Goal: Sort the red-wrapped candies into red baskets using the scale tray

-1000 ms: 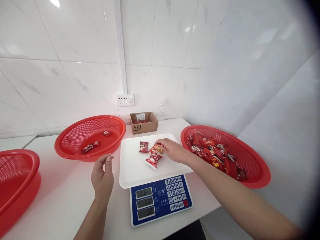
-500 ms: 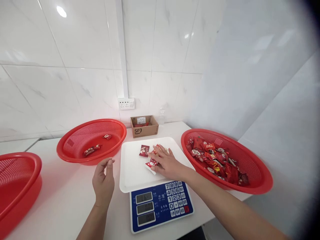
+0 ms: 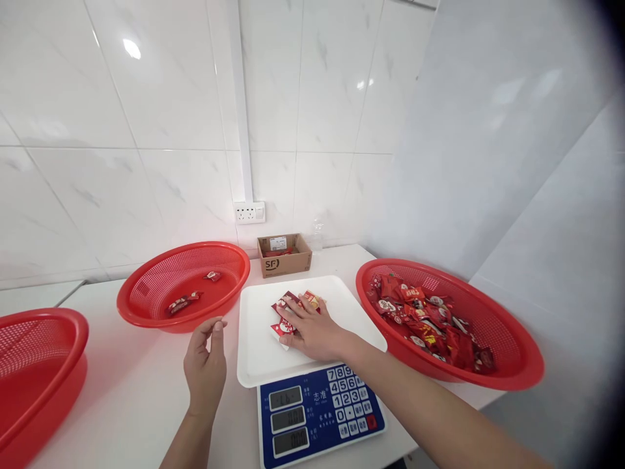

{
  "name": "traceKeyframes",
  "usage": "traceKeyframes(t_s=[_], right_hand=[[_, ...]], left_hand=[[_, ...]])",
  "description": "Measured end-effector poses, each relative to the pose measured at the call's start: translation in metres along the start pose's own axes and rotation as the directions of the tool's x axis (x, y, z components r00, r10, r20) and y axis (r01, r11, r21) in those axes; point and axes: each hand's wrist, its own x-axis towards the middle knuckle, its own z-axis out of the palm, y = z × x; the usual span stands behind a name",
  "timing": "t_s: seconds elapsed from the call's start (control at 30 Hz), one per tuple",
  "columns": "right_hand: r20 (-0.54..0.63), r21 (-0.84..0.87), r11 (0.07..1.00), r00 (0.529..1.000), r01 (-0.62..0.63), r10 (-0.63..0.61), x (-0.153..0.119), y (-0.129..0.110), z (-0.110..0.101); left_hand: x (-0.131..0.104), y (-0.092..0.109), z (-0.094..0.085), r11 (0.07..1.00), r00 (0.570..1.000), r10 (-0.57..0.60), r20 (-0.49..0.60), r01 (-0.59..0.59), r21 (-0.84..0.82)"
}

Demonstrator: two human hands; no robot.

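Note:
My right hand [image 3: 315,331] lies palm down with its fingers spread over several small red wrapped packets on the white tray [image 3: 258,365] of a scale. A dark red packet [image 3: 286,299] shows past my fingertips, a red and white packet [image 3: 282,329] lies by my thumb, and a red and yellow one [image 3: 312,298] is partly covered. Left of the tray, my left hand [image 3: 206,361] hovers with curled fingers and the thumb close to them; nothing shows in it. Below the tray is the scale's blue panel [image 3: 322,410], with displays and number keys.
At right, a red basket [image 3: 522,352] holds many red packets. Another red basket [image 3: 146,280], back left, has a few packets in it. A third red basket [image 3: 73,326] stands at the left edge. Behind the tray are a cardboard box [image 3: 288,264] and a clear plastic bottle [image 3: 318,231].
My right hand has slid left across the tray, bunching the packets under and beside its fingers. My left hand keeps its curled pose. The view has tilted slightly upward.

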Motion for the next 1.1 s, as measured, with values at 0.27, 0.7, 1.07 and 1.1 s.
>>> traceKeyframes(t_s=[0.27,0.7,1.07,1.1], right_hand=[[-0.054,0.039,0.999,0.999,-0.002,0.004,-0.004,0.002,-0.005],[-0.526,0.179,0.824,0.655,-0.538,0.542,-0.14,0.104,0.013],[-0.381,0.141,0.682,0.596,-0.718,0.707,-0.149,0.103,0.013],[-0.398,0.14,0.69,0.597,-0.711,0.696,-0.149,0.105,0.014]], left_hand=[[-0.001,0.002,0.001,1.0,1.0,0.02,0.006,-0.02,-0.012],[-0.004,0.015,-0.001,0.999,0.998,0.051,0.033,-0.051,0.0],[-0.003,0.06,0.022,0.832,0.577,0.228,0.784,-0.534,0.151],[-0.003,0.061,0.026,0.807,0.53,0.229,0.817,-0.573,0.146]])
